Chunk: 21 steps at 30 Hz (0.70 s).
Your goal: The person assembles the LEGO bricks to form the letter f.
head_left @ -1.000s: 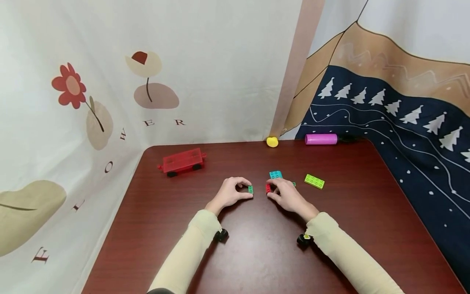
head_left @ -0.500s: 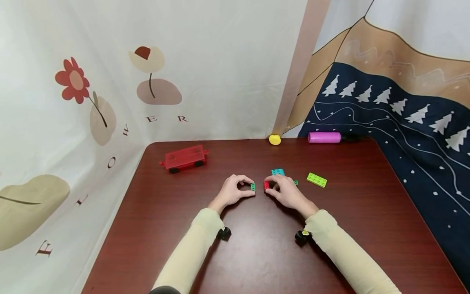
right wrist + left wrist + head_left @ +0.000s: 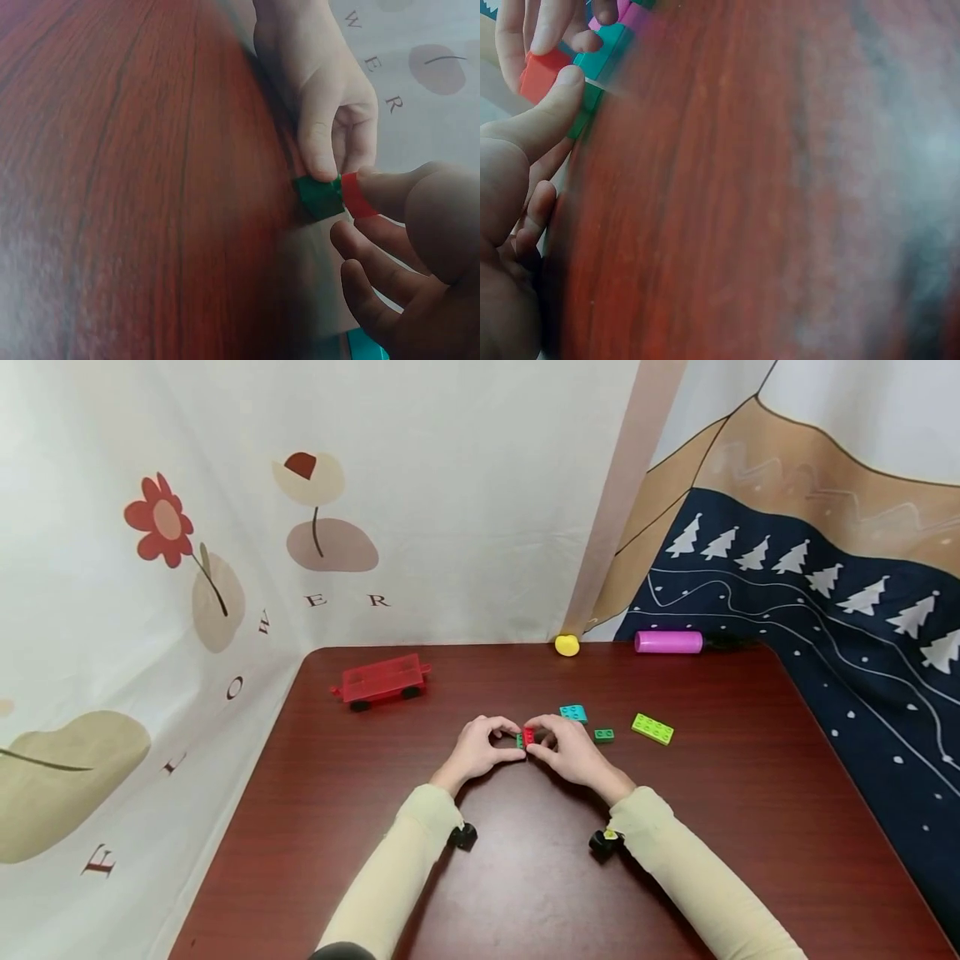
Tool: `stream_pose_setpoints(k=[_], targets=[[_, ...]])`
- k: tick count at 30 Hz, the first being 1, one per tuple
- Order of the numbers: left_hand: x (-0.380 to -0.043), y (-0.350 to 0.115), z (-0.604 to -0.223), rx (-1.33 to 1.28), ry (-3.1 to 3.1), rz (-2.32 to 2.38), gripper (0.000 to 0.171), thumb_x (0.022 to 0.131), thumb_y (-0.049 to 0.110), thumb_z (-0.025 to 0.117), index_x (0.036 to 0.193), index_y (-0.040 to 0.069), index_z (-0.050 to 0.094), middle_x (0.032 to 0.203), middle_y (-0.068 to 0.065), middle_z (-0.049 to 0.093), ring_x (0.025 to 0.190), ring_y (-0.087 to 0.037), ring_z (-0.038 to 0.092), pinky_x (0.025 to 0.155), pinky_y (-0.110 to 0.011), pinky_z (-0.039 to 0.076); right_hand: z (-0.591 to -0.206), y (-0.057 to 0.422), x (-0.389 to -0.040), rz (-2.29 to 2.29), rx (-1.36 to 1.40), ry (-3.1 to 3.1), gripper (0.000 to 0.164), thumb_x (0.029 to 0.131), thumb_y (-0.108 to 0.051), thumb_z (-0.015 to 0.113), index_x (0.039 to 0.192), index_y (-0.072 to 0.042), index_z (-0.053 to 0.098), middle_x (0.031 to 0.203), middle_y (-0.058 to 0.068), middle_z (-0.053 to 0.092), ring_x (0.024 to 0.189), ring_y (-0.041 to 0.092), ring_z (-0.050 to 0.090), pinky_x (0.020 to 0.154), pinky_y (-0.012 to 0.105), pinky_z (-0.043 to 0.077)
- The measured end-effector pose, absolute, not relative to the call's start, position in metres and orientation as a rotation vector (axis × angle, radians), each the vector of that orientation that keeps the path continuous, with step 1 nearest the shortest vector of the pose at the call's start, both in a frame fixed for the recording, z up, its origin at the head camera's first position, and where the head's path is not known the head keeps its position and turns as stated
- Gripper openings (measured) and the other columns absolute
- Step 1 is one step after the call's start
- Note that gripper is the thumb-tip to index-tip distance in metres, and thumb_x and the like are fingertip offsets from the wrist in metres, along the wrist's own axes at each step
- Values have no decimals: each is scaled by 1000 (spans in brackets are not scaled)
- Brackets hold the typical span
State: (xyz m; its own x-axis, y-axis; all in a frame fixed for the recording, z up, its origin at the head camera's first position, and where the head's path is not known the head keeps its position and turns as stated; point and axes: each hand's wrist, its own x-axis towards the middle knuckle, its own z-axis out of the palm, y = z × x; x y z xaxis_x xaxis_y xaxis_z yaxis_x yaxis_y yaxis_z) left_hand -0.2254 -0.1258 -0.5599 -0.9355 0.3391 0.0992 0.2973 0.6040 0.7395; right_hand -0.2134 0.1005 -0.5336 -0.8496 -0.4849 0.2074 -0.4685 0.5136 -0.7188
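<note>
Both hands meet near the middle of the table. My left hand (image 3: 478, 749) pinches a small green toy brick (image 3: 320, 197) between thumb and fingers. Opposite it, my right hand (image 3: 573, 752) pinches a red toy brick (image 3: 528, 737). The red brick stands right at the green one, side against side, low over the tabletop. In the right wrist view the thumb lies on the red brick while other fingers are spread below it. The left wrist view shows the red brick (image 3: 541, 76) partly covered by fingers.
Just beyond the right hand lie a blue brick (image 3: 573, 713) and another green brick (image 3: 603, 736). A lime brick (image 3: 652, 728) is farther right. A red toy wagon (image 3: 384, 681) stands back left; a yellow piece (image 3: 567, 646) and a purple cylinder (image 3: 668, 642) lie along the back edge.
The right hand has moved left with the red brick, closing the gap to the green brick. The left hand keeps its pinch. The second green brick has come into fuller view.
</note>
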Motion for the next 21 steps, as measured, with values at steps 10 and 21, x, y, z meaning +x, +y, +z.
stream_pose_setpoints(k=[10,21], targets=[[-226,-125,-563,539,2777,1259,37,80,35,94,112,23,80,101,10,75,91,-12,54,82,-33,44,-536,95,-213,-1281,-845,2716,32,95,-12,80,125,-5,69,110,9,72,78,10,67,75,30,58],[-225,-124,-561,533,2794,1240,37,81,35,93,112,22,79,100,8,73,90,-12,53,82,-32,45,-536,91,-214,-1256,-899,2723,31,96,-11,79,125,-4,71,114,10,70,80,11,68,75,29,58]])
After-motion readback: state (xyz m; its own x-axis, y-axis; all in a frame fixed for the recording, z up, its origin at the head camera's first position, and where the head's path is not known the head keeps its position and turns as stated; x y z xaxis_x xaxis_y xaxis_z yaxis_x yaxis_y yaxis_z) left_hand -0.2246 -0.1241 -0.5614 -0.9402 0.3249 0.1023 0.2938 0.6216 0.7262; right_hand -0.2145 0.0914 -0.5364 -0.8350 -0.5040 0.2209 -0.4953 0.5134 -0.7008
